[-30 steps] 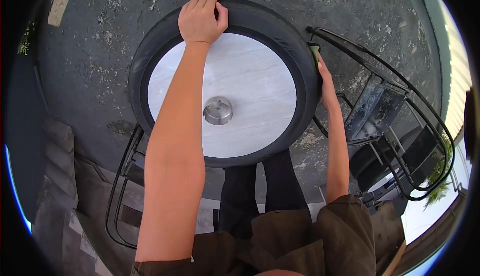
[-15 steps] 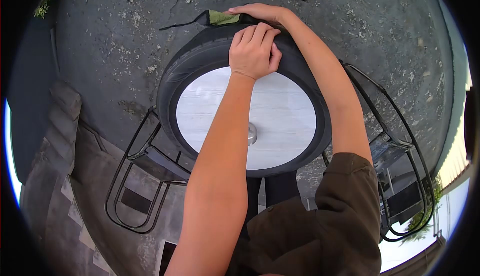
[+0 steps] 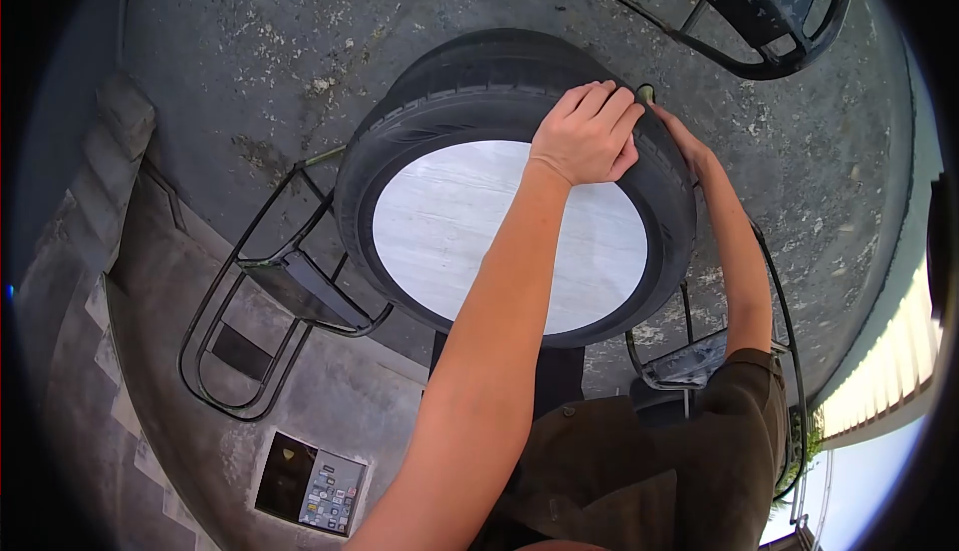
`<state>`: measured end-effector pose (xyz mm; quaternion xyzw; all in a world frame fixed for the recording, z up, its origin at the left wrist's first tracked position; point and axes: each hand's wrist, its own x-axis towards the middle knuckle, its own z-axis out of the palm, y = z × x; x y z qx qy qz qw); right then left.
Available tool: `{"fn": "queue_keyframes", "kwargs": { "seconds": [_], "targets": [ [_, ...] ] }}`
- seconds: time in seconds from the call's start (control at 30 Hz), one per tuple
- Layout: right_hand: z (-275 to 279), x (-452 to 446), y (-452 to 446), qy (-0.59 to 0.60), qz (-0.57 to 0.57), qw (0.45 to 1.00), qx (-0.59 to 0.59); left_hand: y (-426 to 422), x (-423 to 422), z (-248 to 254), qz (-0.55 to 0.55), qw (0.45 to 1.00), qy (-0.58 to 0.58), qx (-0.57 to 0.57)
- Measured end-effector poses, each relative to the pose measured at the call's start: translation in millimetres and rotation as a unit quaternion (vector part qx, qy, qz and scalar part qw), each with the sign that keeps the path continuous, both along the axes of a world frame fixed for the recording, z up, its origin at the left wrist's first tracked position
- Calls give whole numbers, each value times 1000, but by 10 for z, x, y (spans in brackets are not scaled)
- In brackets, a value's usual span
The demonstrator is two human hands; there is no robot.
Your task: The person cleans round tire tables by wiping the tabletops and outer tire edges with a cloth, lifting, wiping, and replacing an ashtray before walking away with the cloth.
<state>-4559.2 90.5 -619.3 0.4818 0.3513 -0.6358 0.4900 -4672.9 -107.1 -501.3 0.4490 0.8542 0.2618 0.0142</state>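
A black tyre (image 3: 430, 111) surrounds a round white marbled top (image 3: 450, 211), with another tyre's tread showing behind and below it. My left hand (image 3: 589, 133) rests on the upper right part of the tyre, its fingers curled over the rim and pressed together. On the outer right side, my right hand (image 3: 681, 141) reaches around the tyre, holding a green cloth (image 3: 646, 94) that shows only as a small piece at the fingertips. My left forearm crosses over the white top and hides part of it.
A metal-framed chair (image 3: 290, 281) stands at the left, another (image 3: 749, 11) at the upper right, and a third (image 3: 689, 361) at the lower right. A sticker-covered panel (image 3: 330, 491) lies at the lower left. Worn concrete floor (image 3: 300, 61) surrounds the tyres.
My right hand and the cloth have moved from the tyre's far side to its right side. My left hand stays on the rim. The view has shifted, and the metal cup is no longer visible.
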Motion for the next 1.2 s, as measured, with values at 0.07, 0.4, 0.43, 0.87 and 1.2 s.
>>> {"fn": "queue_keyframes", "kwargs": {
  "seconds": [0.07, 0.4, 0.43, 0.87, 1.2],
  "targets": [
    [-398, -458, -113, 104, 38, 994, 2, -5, -22, 7, 2, 1000, 3, -7],
    [-396, -1838, -854, 363, 293, 881, -79, 8, -30, -26, 6, 1000, 17, 5],
    [-435, -1679, -756, 356, 285, 888, -61, 4, -28, -25, 3, 1000, 19, 5],
    [111, 2720, -1010, 112, -376, 913, 110, -15, -36, 34, -49, 993, 3, -104],
    [642, 3121, -1322, 283, -457, 774, 336, -1, -92, -87, -93, 987, 119, -46]
  ]
}}
